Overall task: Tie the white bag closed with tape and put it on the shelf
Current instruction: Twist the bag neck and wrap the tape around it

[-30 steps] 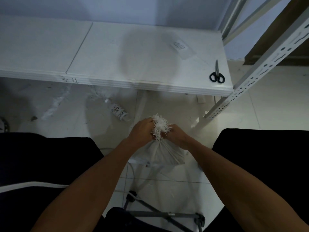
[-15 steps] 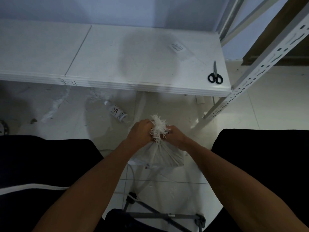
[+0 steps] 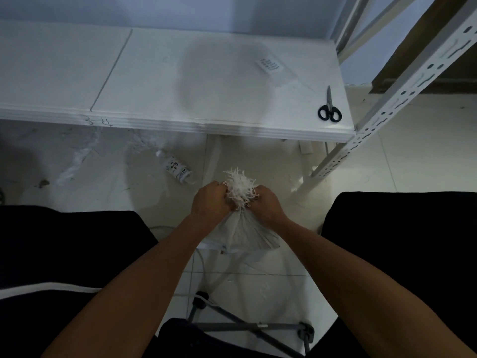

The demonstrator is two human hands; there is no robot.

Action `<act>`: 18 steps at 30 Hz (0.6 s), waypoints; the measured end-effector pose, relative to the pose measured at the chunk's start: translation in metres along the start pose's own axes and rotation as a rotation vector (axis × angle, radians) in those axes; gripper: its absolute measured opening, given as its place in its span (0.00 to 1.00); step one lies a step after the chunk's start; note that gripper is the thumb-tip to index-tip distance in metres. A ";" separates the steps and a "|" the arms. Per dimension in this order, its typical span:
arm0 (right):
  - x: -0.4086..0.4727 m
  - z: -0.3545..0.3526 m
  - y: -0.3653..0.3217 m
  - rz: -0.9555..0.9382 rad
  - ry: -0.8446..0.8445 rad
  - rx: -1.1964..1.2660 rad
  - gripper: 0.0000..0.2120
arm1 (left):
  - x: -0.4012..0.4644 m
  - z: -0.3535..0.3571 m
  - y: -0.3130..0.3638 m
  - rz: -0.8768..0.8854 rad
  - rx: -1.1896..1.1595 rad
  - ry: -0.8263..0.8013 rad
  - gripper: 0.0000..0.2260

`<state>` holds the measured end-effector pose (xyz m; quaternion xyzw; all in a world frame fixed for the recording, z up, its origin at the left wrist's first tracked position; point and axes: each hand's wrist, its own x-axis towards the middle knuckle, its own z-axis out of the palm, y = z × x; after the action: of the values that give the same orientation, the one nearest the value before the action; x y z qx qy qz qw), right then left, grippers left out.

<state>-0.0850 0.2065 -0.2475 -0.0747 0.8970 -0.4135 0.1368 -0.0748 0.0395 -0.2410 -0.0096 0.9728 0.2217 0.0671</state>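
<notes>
The white bag (image 3: 242,232) hangs between my knees, below the shelf's front edge. Its gathered mouth ends in a frayed white tuft (image 3: 240,188) that sticks up between my hands. My left hand (image 3: 210,201) grips the bag's neck from the left, and my right hand (image 3: 267,205) grips it from the right. Both fists are closed tight against the neck, knuckles up. Any tape around the neck is hidden by my fingers. The white shelf (image 3: 167,81) stretches across the upper part of the view.
Black-handled scissors (image 3: 329,109) lie near the shelf's right front corner, beside a perforated metal upright (image 3: 387,109). A small paper label (image 3: 269,64) lies on the shelf. A plastic bottle (image 3: 176,170) lies on the tiled floor. A folding stool's grey legs (image 3: 247,325) are under me.
Both hands stay clamped on the bag's neck; the bag and tuft have shifted only slightly. The view has tilted a little, so the shelf sits lower in frame.
</notes>
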 end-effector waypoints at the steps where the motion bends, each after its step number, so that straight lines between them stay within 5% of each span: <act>1: -0.002 0.001 -0.002 -0.003 0.025 -0.015 0.14 | 0.000 0.000 -0.001 -0.023 -0.037 0.003 0.12; 12: -0.002 0.007 -0.004 0.025 0.018 -0.267 0.12 | -0.012 0.017 0.002 -0.263 -0.273 0.114 0.05; 18: -0.007 -0.016 -0.010 -0.008 -0.085 -0.104 0.05 | -0.015 0.021 0.006 -0.276 -0.302 0.128 0.07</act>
<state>-0.0833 0.2134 -0.2287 -0.1030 0.9104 -0.3633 0.1691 -0.0577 0.0541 -0.2549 -0.1669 0.9202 0.3527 0.0326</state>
